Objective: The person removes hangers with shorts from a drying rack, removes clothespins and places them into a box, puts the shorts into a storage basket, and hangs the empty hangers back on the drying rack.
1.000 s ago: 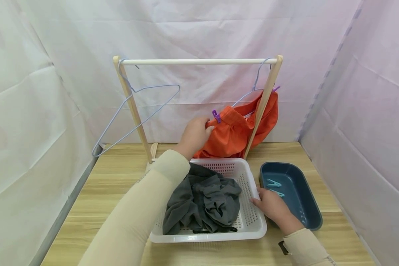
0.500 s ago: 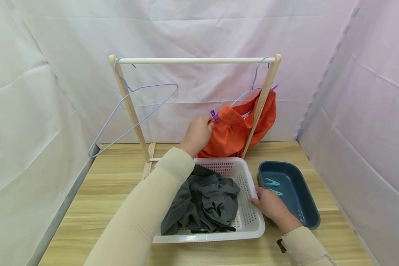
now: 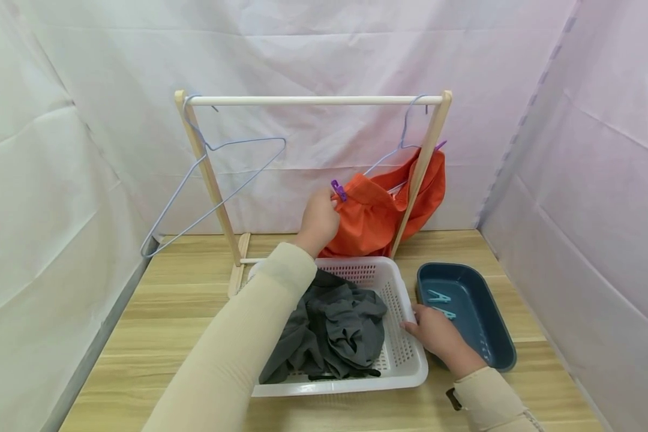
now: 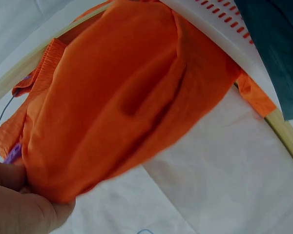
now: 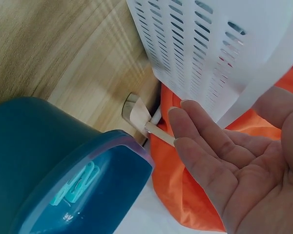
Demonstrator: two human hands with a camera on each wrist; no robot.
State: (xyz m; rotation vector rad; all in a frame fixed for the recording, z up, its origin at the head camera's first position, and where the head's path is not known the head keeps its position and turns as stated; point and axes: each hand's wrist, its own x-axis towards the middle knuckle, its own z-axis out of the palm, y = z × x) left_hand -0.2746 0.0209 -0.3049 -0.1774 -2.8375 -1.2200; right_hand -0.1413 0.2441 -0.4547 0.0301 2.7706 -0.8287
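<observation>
An orange garment (image 3: 367, 216) with a gathered waistband hangs from a blue wire hanger (image 3: 383, 161) at the right end of the rack. My left hand (image 3: 320, 221) pinches its near edge between thumb and fingers, just below a purple clothespin (image 3: 338, 191). More of the fabric (image 4: 107, 97) spreads beyond that hand in the left wrist view. Beside the right rim of the white basket (image 3: 418, 366) is my right hand (image 3: 437, 330), its fingers (image 5: 210, 170) loosely extended in the right wrist view. Crumpled dark grey cloth (image 3: 345, 324) lies in the basket.
The wooden rack (image 3: 313, 101) stands behind the basket. Another blue wire hanger (image 3: 213, 207) hangs bare at its left end. Two turquoise clothespins (image 3: 439, 297) lie in the dark blue tub (image 3: 480, 300) on the right. White sheets (image 3: 302, 60) enclose the wooden table (image 3: 151, 324).
My left hand has drawn the garment's edge slightly left, and its hanger has slid a little left along the rail. My right hand stays beside the basket rim.
</observation>
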